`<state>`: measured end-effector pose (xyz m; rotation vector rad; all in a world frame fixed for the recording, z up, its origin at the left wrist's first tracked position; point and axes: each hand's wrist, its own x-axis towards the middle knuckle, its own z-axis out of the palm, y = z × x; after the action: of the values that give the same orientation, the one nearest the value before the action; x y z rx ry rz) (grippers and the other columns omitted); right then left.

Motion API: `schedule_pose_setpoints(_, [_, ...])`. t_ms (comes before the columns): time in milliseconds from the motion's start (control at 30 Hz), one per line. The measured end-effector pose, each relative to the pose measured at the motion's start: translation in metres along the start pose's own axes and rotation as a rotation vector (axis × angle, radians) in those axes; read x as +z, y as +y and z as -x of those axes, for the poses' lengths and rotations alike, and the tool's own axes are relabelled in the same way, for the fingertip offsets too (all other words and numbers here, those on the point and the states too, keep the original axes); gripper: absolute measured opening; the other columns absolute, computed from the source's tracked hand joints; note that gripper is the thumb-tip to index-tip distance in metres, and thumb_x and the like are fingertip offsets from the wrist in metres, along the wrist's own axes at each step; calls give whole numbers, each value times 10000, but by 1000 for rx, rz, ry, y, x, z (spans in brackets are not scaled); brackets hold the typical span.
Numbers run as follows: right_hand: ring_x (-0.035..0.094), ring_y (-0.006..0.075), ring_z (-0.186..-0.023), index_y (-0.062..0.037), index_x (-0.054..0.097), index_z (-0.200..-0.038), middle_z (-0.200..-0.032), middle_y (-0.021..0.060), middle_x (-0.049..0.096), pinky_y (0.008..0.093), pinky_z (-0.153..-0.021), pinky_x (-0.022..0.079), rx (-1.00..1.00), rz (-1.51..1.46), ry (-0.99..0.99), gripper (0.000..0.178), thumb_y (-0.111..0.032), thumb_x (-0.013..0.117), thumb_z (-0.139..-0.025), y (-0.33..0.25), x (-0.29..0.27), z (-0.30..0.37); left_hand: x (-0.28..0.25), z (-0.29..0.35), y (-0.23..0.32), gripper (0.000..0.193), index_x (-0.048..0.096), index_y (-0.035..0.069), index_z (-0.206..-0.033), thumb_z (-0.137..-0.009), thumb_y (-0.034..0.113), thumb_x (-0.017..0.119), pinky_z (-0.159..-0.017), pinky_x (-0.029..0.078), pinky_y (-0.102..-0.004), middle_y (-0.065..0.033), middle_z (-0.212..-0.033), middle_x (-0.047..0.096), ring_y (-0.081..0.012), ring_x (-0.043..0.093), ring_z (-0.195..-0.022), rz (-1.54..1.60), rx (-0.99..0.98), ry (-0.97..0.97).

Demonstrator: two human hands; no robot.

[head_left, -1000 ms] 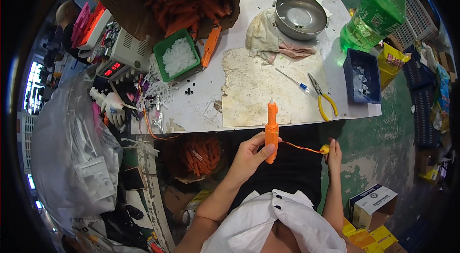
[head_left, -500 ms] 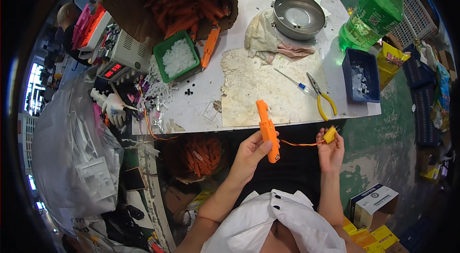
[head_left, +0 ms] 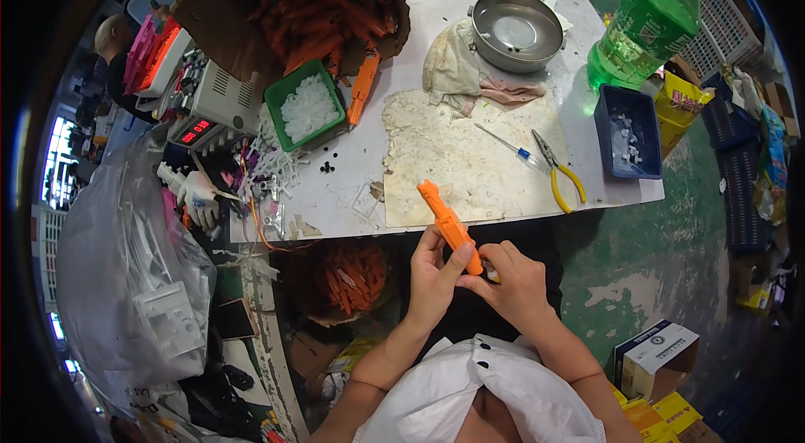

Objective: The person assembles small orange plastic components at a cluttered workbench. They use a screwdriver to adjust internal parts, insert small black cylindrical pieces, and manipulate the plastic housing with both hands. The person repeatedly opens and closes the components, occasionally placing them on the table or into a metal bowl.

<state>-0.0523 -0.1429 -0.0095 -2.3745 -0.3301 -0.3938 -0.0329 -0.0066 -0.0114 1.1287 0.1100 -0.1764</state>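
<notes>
My left hand (head_left: 433, 279) is closed round the lower half of a long, stepped orange plastic housing (head_left: 451, 229), thumb on top. The housing tilts, its far tip pointing up and left over the table's near edge. Up against its lower end is my right hand (head_left: 516, 282), fingers curled and pinching. A sliver of the yellow block (head_left: 492, 275) shows beneath those fingers; most of it is hidden, and the wires are out of sight. On the worn board (head_left: 436, 158) ahead lie yellow-handled pliers (head_left: 560, 175) and a screwdriver (head_left: 521, 153) with a blue-and-clear handle.
A carton (head_left: 220, 15) of orange parts stands at the back left, beside a green tray (head_left: 303, 103) of translucent pieces. A metal bowl (head_left: 517, 31), rag (head_left: 453, 66), blue bin (head_left: 629, 133) and green bottle (head_left: 646, 24) are to the right. More orange parts (head_left: 348, 275) sit below the table.
My right hand has moved left with the yellow block to the housing's lower end. The housing has tilted further left in my left hand. The wires between the two no longer show.
</notes>
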Motion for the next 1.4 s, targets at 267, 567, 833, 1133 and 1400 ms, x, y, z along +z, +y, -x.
schedule_pose_setpoints(267, [547,161,-490,-104,572,-823,-663,16,491,286,-408,417,-11,73,1,351,-353,789,-708,0,5,-7,-1,-3,-6,288,552,-7,-1093,-881,130,691,-882,418,-249,-54,-1038,581,-101,534,-963,-36,83,33])
schedule_pose_setpoints(567, [548,167,-504,-93,546,-763,-674,28,514,287,-450,433,-167,81,160,298,-263,783,-708,3,7,-34,1,-28,2,250,576,3,-1011,-856,134,722,-785,418,-221,-19,-922,585,-77,523,-836,-112,235,76])
schedule_pose_setpoints(833, [563,199,-489,-87,574,-773,-667,31,560,297,-451,445,-153,100,175,289,-282,779,-714,13,4,-45,0,-50,1,324,588,10,-1073,-876,242,701,-833,401,-248,-37,-993,608,-85,502,-928,-248,211,-4])
schedule_pose_setpoints(1133, [588,230,-510,-71,609,-758,-667,55,594,325,-464,449,-64,-17,180,237,-245,769,-743,15,-1,-42,5,-54,13,527,417,-11,-1349,-939,256,613,-975,398,-298,-112,-1164,585,-147,535,-1083,-86,235,-113])
schedule_pose_setpoints(1400, [603,312,-608,-44,629,-759,-702,111,608,391,-545,448,229,93,352,232,-257,701,-817,72,-46,-74,-35,-81,13,403,503,17,-1282,-949,234,566,-956,376,-334,-92,-1112,614,-179,517,-1066,-637,675,190])
